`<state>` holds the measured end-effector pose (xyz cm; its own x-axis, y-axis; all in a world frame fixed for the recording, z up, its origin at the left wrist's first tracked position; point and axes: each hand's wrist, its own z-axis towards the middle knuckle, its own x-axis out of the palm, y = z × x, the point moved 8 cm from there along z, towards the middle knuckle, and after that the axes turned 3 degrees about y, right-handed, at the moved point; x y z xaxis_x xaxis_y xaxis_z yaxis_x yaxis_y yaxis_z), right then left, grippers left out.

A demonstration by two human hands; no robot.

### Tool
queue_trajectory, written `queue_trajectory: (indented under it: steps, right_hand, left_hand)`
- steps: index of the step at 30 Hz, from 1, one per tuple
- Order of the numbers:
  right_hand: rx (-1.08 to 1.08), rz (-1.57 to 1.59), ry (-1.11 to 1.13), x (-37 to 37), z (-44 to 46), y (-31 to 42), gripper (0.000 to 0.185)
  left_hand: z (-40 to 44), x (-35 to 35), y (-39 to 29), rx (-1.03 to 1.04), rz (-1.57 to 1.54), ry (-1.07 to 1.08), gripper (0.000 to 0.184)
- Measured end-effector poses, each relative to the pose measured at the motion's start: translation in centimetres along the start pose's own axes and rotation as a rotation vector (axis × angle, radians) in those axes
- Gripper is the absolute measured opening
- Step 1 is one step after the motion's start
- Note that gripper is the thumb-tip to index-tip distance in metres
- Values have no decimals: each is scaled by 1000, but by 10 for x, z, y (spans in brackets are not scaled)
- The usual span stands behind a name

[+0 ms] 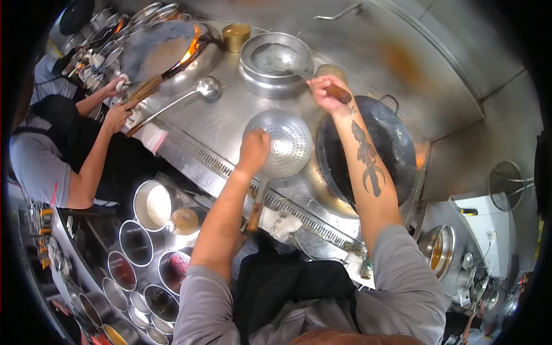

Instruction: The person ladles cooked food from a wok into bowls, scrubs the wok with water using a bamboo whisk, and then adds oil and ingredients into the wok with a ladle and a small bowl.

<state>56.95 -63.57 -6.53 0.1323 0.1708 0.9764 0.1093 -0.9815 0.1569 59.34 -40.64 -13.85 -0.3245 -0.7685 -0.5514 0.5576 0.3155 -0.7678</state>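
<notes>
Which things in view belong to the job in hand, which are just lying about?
In use:
strainer, left hand at its rim
ladle, in right hand
steel pot, ladle head in or over it

Apparently just lying about:
gold tin
white cloth

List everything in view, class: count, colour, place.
counter: one, silver, centre
round pot: one, silver, back
tin: one, gold, left of round pot
perforated strainer: one, silver, centre
held ladle: one, brown-handled, head at round pot
near wok: one, black, right
far wok: one, dark, upper left
lying ladle: one, silver, left
cloths: two, white, counter front
containers: many, silver, lower left
wire strainer: one, grey, right
bowl: one, silver, lower right
background wares: uncountable, silver, upper left
co-workers: at least two, grey-sleeved, left
left hand: one, bare, over perforated strainer
right hand: one, bare, gripping held ladle
sleeves: two, grey, bottom
apron: one, black, bottom
</notes>
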Motion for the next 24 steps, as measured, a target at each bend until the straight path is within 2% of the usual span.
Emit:
queue_trajectory:
  steps: [2,5,7,9,12,13,14,16,17,18,21,22,24]
  right_hand:
    - [-1,-49,62,10,-39,0,51]
    - [-14,-8,97,35,-113,-12,49]
    - [1,7,136,55,-166,-25,49]
    - [-27,-34,92,65,-217,-32,45]
    - [-93,-96,-6,73,-288,-39,43]
    - [-119,-116,-45,73,-310,-41,43]
    - [-146,-142,-95,73,-330,-43,44]
    - [-183,-214,-157,69,-363,-45,44]
    - [-199,-150,-128,67,-376,-47,50]
    - [-213,-189,-185,60,-390,-48,49]
    - [-220,-348,-353,47,-421,-60,48]
    - [-198,-418,-388,38,-428,-63,47]
    - [-163,-524,-503,17,-439,-67,45]
  left_hand:
    - [20,14,-12,-35,-85,64,24]
    - [48,62,-22,-341,-567,203,26]
    - [68,93,-42,-457,-828,235,20]
    - [79,129,-64,-588,-1084,274,14]
    - [83,180,-88,-699,-1201,308,12]
    - [81,201,-92,-723,-1223,318,13]
    - [77,211,-105,-726,-1193,349,24]
    - [65,227,-125,-830,-1468,274,33]
    - [58,229,-138,-883,-1601,231,37]
    - [59,231,-149,-790,-1568,307,45]
    - [60,236,-160,-691,-1069,434,43]
    - [67,242,-160,-676,-1049,396,34]
    - [82,233,-174,-551,-993,353,29]
